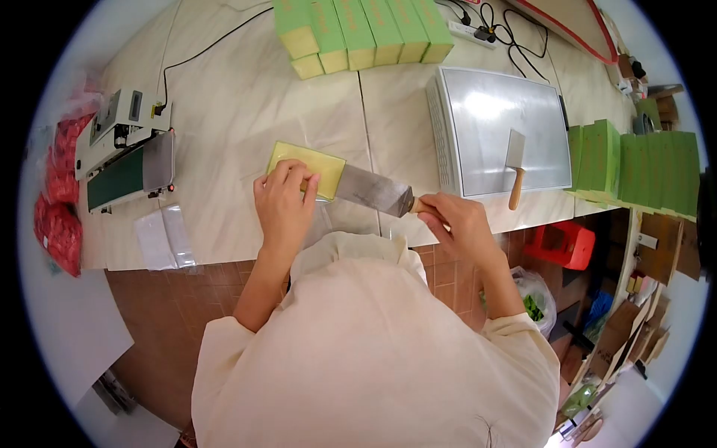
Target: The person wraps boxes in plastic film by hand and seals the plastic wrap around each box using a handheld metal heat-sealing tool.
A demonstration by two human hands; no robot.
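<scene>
yellow block (327, 166) lies under the left grip (285, 200).

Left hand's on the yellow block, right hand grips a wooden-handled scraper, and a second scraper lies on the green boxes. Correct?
Not quite: the second scraper lies on the silver-topped box, not the green boxes. The head view shows it. The left hand is on the yellow block, and the right hand grips the other scraper.
</scene>
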